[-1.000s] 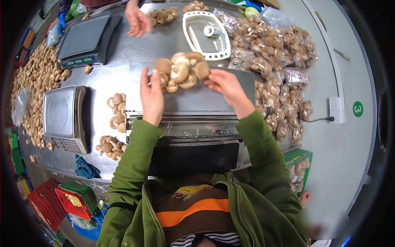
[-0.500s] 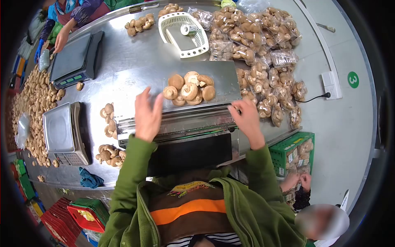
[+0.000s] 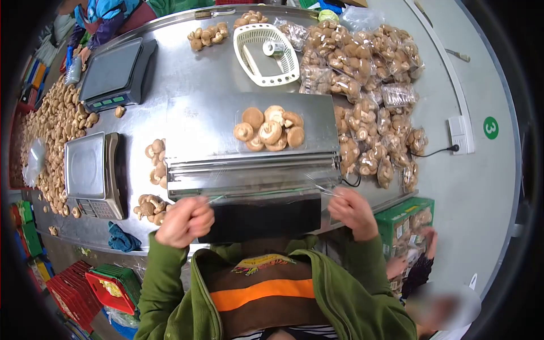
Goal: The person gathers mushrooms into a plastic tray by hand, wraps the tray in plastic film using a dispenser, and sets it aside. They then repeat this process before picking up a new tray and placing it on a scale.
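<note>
film (image 3: 266,195) is stretched between the two hands, just in front of the wrapping machine (image 3: 252,170), on the side nearest the person. the left hand (image 3: 184,221) is closed into a fist and pinches the left corner of the film between its fingers; a thin bright strand goes from the fist toward the machine. the right hand (image 3: 352,212) is also closed, its fingertips pressed together on the right corner of the film. both hands stand in front of the machine's front edge, well apart from each other, with the dark slot of the machine between them.

on the flat plate of the machine, behind the roller, lies a tray of mushrooms (image 3: 269,129), touched by no hand. to the right of the machine lie many wrapped packs (image 3: 362,85) in a heap. to its left stands a scale (image 3: 90,170), with loose mushrooms (image 3: 156,161) between the scale and the machine. behind the machine there is a white basket (image 3: 266,54). a second scale (image 3: 116,71) stands at the far left of the machine, and another person's arm (image 3: 102,25) is near it.

i judge the film to be very light, thin and soft, and it probably clings to itself and tears easily. it seems best to hold it at the two outer corners and keep it flat and tight, because a loose sheet would likely fold and stick together.
</note>
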A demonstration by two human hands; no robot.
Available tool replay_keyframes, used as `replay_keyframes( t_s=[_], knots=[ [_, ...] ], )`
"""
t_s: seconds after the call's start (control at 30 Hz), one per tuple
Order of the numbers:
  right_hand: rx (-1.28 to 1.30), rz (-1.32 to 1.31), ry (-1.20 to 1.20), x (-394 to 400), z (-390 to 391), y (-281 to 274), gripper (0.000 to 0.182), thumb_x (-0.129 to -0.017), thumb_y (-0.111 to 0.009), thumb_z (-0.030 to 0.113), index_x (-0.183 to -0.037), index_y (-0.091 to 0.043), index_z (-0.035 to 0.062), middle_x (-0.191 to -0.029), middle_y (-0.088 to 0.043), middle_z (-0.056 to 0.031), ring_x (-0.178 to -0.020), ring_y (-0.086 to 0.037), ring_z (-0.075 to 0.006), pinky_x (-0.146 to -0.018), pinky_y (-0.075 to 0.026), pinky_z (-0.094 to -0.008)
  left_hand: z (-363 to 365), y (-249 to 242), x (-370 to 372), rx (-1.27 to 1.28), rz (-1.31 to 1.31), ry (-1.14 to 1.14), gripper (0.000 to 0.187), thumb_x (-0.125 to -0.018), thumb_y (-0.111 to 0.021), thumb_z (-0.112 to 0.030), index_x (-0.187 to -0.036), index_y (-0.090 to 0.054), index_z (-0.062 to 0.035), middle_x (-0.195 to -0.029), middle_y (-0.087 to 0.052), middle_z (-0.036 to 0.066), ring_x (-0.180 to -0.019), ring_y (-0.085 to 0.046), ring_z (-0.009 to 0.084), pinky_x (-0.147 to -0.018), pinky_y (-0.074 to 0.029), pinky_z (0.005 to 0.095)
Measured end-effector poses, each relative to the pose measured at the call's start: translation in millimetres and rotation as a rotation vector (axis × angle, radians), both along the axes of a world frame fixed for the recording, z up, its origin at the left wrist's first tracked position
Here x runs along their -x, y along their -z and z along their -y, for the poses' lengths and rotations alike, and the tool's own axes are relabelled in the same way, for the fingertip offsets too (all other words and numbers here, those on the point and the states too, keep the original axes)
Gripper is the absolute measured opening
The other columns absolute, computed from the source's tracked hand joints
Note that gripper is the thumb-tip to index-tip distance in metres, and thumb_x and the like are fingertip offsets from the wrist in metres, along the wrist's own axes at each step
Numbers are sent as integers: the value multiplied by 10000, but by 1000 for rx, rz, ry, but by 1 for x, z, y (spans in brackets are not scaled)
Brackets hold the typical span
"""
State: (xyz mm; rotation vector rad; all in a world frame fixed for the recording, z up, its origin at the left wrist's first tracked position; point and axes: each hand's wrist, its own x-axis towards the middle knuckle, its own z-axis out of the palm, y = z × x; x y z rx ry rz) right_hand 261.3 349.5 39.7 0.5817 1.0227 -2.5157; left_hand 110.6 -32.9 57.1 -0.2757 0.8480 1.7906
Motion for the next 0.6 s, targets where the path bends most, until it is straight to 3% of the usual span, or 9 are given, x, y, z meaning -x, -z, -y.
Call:
replay_keyframes(
  t_s=[0.1,0.13,0.17,0.2,0.27,0.33,0.4,0.53,0.6],
  knots=[
    [-71,-386,277,41,-6,-52,335,-997,-415,180,-671,-423,107,-582,-438,10,-498,-406,-99,-461,-303,-250,-12,-45,28,-183,-537,-345,385,-1016,-319,-266,-653,-343,-137,-489,-366,-17,-421,-281,104,-389,-252,233],
    [-33,-616,278,81,-12,-57,324,-998,-421,182,-688,-457,92,-602,-476,-11,-513,-448,-114,-470,-337,-261,-22,-42,51,-224,-412,-517,383,-1014,-325,-264,-692,-451,-99,-606,-537,47,-516,-455,148,-507,-404,253],
    [-124,-527,461,122,-13,-53,292,-998,-427,186,-749,-521,67,-665,-551,-45,-575,-527,-143,-514,-404,-270,-49,-42,72,-163,-674,-596,393,-1018,-337,-230,-874,-619,2,-857,-673,123,-792,-624,216,-791,-503,321],
    [-212,-441,643,163,-14,-46,284,-998,-434,190,-809,-585,41,-728,-627,-79,-637,-605,-173,-558,-471,-279,-70,-20,101,71,-1043,-540,418,-1023,-350,-214,-1106,-648,68,-1085,-683,180,-1058,-625,266,-1005,-441,379],
    [-637,-413,464,224,-27,-2,260,-991,-468,191,-989,-637,-6,-948,-700,-141,-842,-682,-216,-711,-546,-286,-107,21,146,398,-1335,-443,378,-1014,-428,-215,-1177,-647,46,-1195,-664,149,-1121,-611,230,-1025,-428,357],
    [-801,-218,187,243,-44,65,298,-1005,-448,193,-1069,-626,-37,-1055,-697,-160,-923,-689,-211,-774,-555,-281,-124,82,167,644,-1253,-168,383,-998,-464,-258,-1174,-642,32,-1187,-652,201,-1138,-597,315,-1013,-429,343],
    [-801,-73,71,240,-42,83,333,-1022,-447,263,-1087,-620,-13,-1027,-698,-120,-922,-679,-175,-785,-534,-267,-120,108,166,699,-1923,70,402,-961,-501,-289,-1191,-603,24,-1287,-566,241,-1226,-505,380,-1046,-372,430],
    [-890,-57,-49,224,-37,65,375,-1024,-452,342,-1064,-630,14,-917,-676,-64,-769,-642,-114,-703,-512,-236,-106,68,143,589,-1935,289,751,-760,-755,-456,-1287,-466,-5,-1219,-576,254,-1222,-501,384,-1052,-370,439],
    [-935,-61,-386,226,-42,40,358,-1000,-510,373,-1007,-641,40,-820,-610,-7,-665,-557,-76,-622,-469,-223,-104,62,141,561,-1913,324,903,-673,-838,-480,-1319,-413,-13,-1179,-598,244,-1189,-539,369,-1035,-403,436]
  ],
)
